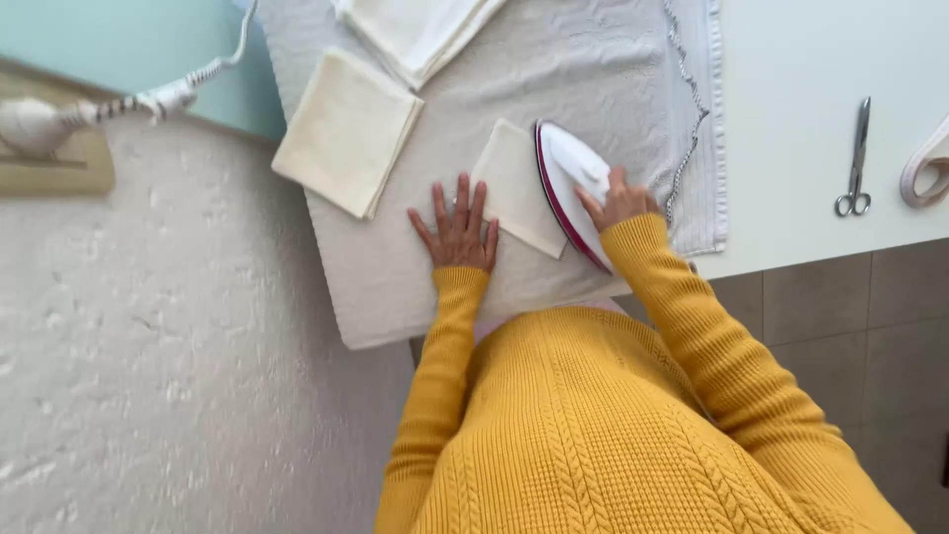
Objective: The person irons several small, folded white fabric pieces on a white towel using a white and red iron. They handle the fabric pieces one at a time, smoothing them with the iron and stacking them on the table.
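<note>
My left hand (457, 228) lies flat with fingers spread on the grey towel (613, 69), its fingertips touching the edge of a small folded cream cloth (516, 186). My right hand (619, 199) grips the handle of a white and magenta iron (570, 183), which rests on the right side of that cloth. Both arms wear yellow knitted sleeves.
A folded cream cloth (346, 131) lies to the left and a stack of folded cloths (420, 30) at the far edge. Scissors (856, 158) and a looped tape (924, 163) lie on the white table (801, 119). The iron's striped cord (178, 94) runs off left.
</note>
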